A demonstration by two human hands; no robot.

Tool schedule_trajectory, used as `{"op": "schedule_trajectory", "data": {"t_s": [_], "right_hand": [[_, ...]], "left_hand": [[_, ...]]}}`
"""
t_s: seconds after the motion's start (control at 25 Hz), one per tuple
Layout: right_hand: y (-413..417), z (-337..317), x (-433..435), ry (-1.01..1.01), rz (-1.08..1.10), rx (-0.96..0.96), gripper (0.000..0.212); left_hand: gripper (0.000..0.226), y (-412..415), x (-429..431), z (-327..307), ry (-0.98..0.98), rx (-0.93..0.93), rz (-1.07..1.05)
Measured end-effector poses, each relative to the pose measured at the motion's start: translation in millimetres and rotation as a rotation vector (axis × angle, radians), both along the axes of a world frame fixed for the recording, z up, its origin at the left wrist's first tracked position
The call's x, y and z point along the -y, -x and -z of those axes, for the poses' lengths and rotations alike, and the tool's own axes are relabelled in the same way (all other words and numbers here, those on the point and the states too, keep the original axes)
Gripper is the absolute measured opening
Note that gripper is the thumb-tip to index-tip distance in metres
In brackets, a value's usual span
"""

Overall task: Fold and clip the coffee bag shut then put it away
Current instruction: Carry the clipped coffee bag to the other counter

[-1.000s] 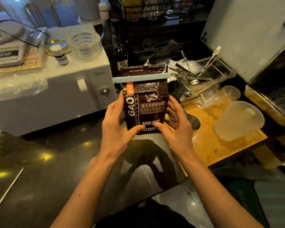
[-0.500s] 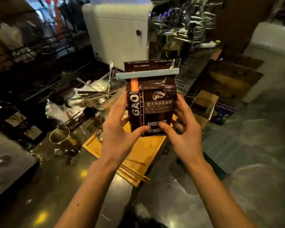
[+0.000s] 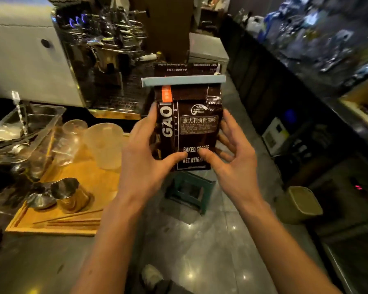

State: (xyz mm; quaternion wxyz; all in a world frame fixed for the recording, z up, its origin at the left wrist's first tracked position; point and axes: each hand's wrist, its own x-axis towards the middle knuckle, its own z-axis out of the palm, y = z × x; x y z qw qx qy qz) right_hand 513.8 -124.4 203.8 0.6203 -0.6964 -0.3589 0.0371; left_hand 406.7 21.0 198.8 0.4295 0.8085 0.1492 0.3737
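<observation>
A dark brown coffee bag with white lettering is held upright in mid-air in front of me, above the floor beside the counter. A pale blue-grey bar clip is clamped across its folded top. My left hand grips the bag's left side, thumb on the front near the bottom. My right hand grips the right side, thumb also on the front. Both thumbs nearly meet under the printed text.
An espresso machine stands at the back left. On the counter lies a wooden tray with metal jugs, plastic cups and chopsticks. On the floor below the bag stand a green crate and a pale bin. Dark shelving runs along the right.
My view has swung to the right, from the counter toward the aisle and espresso machine. Both hands carried the clipped bag along, with the same grip.
</observation>
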Motion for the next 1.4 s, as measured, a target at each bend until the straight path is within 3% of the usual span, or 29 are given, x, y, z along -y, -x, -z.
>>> {"op": "schedule_trajectory", "data": {"t_s": [0.56, 1.0, 1.4], "right_hand": [[-81.3, -19.6, 150.9, 0.002, 0.49, 0.025, 0.084], [-291.3, -34.2, 267.3, -0.063, 0.675, 0.077, 0.083], [-476.5, -24.7, 302.9, -0.054, 0.737, 0.053, 0.083]], "left_hand": [[0.103, -155.6, 118.4, -27.2, -0.067, 0.023, 0.439], [0.104, -394.7, 232.1, -50.9, -0.096, 0.046, 0.618], [0.104, -589.6, 263.2, -45.5, -0.097, 0.052, 0.693]]}}
